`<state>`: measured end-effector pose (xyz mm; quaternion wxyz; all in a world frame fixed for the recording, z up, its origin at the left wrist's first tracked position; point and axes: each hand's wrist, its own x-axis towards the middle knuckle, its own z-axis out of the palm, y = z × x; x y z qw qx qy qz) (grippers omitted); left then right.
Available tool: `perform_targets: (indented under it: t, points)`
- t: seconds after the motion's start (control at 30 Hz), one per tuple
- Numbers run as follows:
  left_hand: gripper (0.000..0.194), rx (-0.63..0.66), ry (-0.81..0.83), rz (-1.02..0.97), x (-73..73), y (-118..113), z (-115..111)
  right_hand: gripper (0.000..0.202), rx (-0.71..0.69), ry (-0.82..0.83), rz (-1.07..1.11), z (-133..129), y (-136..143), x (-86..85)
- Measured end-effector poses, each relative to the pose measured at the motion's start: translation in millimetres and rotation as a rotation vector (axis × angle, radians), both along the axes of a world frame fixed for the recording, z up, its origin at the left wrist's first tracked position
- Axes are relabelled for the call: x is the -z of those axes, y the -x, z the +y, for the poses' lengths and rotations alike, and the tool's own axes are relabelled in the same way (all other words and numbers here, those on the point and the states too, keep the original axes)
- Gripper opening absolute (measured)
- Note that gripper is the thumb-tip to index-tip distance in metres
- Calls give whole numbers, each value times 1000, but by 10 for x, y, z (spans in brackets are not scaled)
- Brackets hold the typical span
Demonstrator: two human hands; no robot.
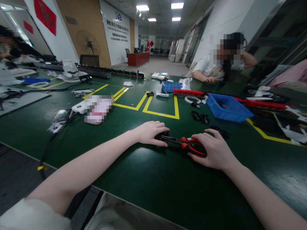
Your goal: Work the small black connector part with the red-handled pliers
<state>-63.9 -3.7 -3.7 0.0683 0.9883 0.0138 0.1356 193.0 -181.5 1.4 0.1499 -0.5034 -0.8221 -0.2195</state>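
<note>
My left hand (152, 133) is closed around a small black part (161, 136) just above the green table. Its thumb and fingers hide most of this part, so its kind cannot be made out. From the right, the narrow jaws of red-and-black needle-nose pliers (183, 141) reach to the part, their tips at or touching it. My right hand (212, 149) grips the pliers by their handles, which stand somewhat apart. Behind my right hand lie some black pieces (220, 131), partly hidden by it.
Beyond my hands are black cable pieces (200, 117), a blue bin (229, 107) and a smaller blue bin (171, 86). A phone (98, 111) and a white power strip (82, 105) with a black cable lie left. Yellow tape (160, 114) marks the green table (134, 172). A person (206, 68) sits across.
</note>
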Motion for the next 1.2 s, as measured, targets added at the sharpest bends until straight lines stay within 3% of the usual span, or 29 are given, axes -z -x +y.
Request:
perform_targets:
  t: [0.93,1.2]
  points:
    - [77,-19,46,-14,6,12,-16,45,34,175,60,-2,9,-21]
    - [74,-9,33,0,-24,12,-24,43,21,67,17,-8,16,-21]
